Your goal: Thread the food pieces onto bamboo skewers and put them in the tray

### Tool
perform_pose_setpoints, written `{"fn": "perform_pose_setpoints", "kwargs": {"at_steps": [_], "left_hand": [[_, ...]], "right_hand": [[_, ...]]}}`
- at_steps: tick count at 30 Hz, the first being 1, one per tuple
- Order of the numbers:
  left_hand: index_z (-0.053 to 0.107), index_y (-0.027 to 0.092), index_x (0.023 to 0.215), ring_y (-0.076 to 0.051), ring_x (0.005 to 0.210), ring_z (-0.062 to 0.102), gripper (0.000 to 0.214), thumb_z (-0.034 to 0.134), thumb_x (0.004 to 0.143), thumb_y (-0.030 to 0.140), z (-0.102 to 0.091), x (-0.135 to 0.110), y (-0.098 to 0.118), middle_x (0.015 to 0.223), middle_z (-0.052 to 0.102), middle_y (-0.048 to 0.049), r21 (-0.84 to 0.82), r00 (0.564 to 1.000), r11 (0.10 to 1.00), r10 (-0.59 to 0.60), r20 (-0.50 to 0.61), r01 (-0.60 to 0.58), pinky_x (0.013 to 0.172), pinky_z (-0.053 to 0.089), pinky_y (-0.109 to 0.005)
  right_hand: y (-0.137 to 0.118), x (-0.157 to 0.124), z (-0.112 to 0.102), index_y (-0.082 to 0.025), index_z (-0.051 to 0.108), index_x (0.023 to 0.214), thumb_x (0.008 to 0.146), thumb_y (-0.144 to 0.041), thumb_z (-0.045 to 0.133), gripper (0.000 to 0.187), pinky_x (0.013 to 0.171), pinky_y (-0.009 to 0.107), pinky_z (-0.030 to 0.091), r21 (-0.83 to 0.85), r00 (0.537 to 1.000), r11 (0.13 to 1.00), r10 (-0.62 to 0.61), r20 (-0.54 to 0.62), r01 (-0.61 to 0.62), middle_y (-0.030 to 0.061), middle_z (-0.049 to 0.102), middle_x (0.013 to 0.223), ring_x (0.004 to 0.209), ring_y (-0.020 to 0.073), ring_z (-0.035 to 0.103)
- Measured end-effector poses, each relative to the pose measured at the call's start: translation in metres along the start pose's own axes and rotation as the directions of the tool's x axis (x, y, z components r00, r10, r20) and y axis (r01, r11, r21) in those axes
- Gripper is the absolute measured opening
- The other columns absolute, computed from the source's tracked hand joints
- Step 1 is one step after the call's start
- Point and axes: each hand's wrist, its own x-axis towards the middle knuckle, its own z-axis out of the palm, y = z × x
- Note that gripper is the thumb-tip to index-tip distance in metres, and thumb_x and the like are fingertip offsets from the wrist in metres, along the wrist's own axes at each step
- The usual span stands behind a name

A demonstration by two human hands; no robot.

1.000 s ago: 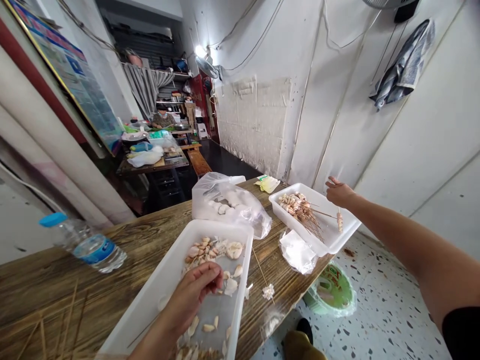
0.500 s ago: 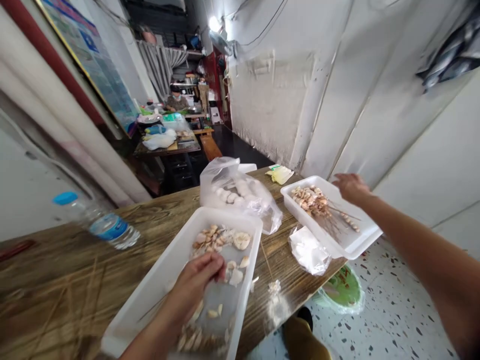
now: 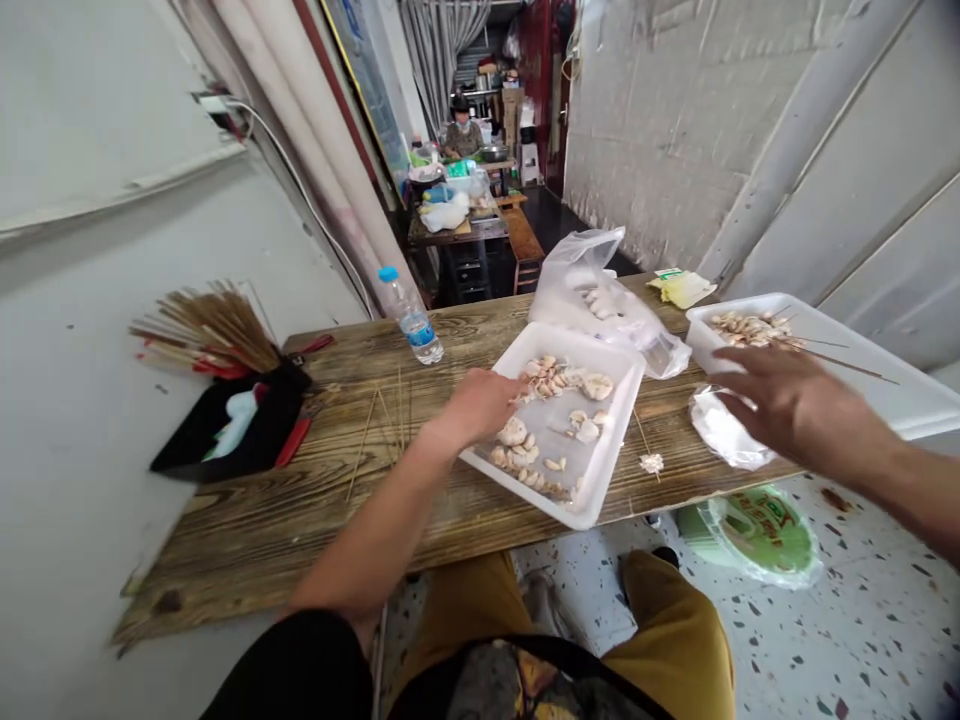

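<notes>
Left hand [image 3: 480, 410]: fingers curled over the left rim of a white tray [image 3: 620, 425], beside heaped garlic cloves [image 3: 544, 378]; whether they grip anything cannot be told.
Right hand [image 3: 795, 405]: fingers spread apart, overlapping in view the near side of a second tray [image 3: 889, 350] and a plastic packet [image 3: 721, 432].
Loaded skewers [image 3: 750, 328]: left end of the second tray; white tray floor to their right.
First tray: near corner at the front edge of the wooden surface [image 3: 300, 540]; far side just beside a plastic bag [image 3: 604, 310].
Open room: narrow strip between trays, one stick [image 3: 641, 432] across it; wider stretch leftward, with loose sticks [image 3: 363, 443] and a bottle [image 3: 414, 322].
</notes>
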Motion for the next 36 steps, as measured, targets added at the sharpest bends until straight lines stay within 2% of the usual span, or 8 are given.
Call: {"fn": "perform_pose_setpoints", "kwargs": {"at_steps": [3,7,10,19,25,28,32,36], "left_hand": [[0.062,0.02,0.048,-0.018,0.067,0.06,0.018,0.074,0.061,0.014,-0.022,-0.002,-0.015,0.047,0.056,0.0006,0.358,0.954,0.926,-0.208,0.214,0.122,0.081,0.042,-0.025],[0.069,0.02,0.056,-0.017,0.07,0.058,0.006,0.071,0.062,0.019,-0.027,-0.003,-0.01,0.053,0.063,0.0017,0.806,0.757,0.561,-0.441,0.483,-0.188,0.096,0.032,-0.036],[0.071,0.018,0.06,-0.019,0.074,0.058,0.012,0.066,0.07,0.024,-0.021,-0.006,0.003,0.059,0.067,-0.0016,0.861,0.73,0.394,-0.475,0.491,-0.323,0.098,0.028,-0.042],[0.069,0.02,0.062,-0.016,0.066,0.053,0.003,0.068,0.064,0.022,-0.012,-0.005,0.001,0.061,0.065,0.0003,0.802,0.658,0.475,-0.48,0.58,-0.362,0.085,0.035,-0.034],[0.061,0.019,0.057,-0.014,0.051,0.052,0.01,0.071,0.057,0.021,-0.028,0.009,0.001,0.052,0.058,0.003,0.635,0.542,0.77,-0.505,0.671,-0.069,0.058,0.038,-0.024],[0.062,0.018,0.063,-0.012,0.049,0.053,0.016,0.075,0.06,0.028,-0.038,0.014,0.006,0.056,0.059,0.0026,0.473,0.587,0.879,-0.413,0.697,0.057,0.052,0.037,-0.022],[0.063,0.016,0.07,-0.009,0.051,0.054,0.029,0.08,0.061,0.037,-0.025,0.017,0.008,0.068,0.064,-0.0003,0.148,0.759,0.98,-0.195,0.621,0.13,0.052,0.041,-0.021],[0.061,0.014,0.073,-0.008,0.054,0.056,0.034,0.08,0.064,0.04,0.016,0.018,0.0,0.07,0.064,-0.002,-0.185,0.92,0.974,-0.049,0.388,0.129,0.057,0.044,-0.023]], "right_hand": [[-0.052,-0.01,0.01,-0.02,0.07,0.09,0.095,-0.029,0.043,0.029,0.097,0.046,0.053,0.098,0.998,0.994,-0.047,0.037,0.044,0.0104,0.061,0.127,0.111,0.026,0.061],[-0.095,-0.017,0.014,-0.015,0.069,0.096,0.094,-0.022,0.044,0.026,0.088,0.044,0.057,0.145,0.991,0.981,-0.134,0.016,0.13,0.015,0.062,0.126,0.107,0.0272,0.064],[-0.11,-0.022,0.015,-0.015,0.069,0.096,0.094,-0.022,0.045,0.025,0.087,0.044,0.057,0.15,0.992,0.98,-0.129,-0.007,0.129,0.0146,0.062,0.126,0.105,0.0273,0.065],[-0.12,-0.056,0.014,-0.015,0.069,0.098,0.095,-0.023,0.043,0.028,0.087,0.039,0.059,0.241,0.999,0.97,-0.03,-0.031,0.037,0.0148,0.064,0.123,0.103,0.0245,0.067],[-0.118,-0.084,0.019,-0.017,0.07,0.101,0.095,-0.025,0.045,0.027,0.089,0.038,0.059,0.303,0.996,0.951,0.074,-0.039,-0.059,0.0133,0.065,0.123,0.105,0.0241,0.067],[-0.124,-0.086,0.018,-0.019,0.071,0.097,0.094,-0.027,0.047,0.026,0.087,0.038,0.059,0.405,0.989,0.907,0.139,-0.042,-0.11,0.0124,0.067,0.119,0.101,0.0238,0.069],[-0.147,-0.057,0.018,-0.02,0.074,0.091,0.091,-0.031,0.049,0.027,0.085,0.037,0.058,0.633,0.975,0.754,0.22,0.008,-0.175,0.0104,0.071,0.11,0.099,0.0237,0.069],[-0.18,0.006,0.035,-0.018,0.072,0.098,0.085,-0.037,0.056,0.029,0.077,0.036,0.059,0.886,0.88,0.316,0.438,0.181,-0.34,0.0105,0.072,0.1,0.088,0.023,0.07]]}}
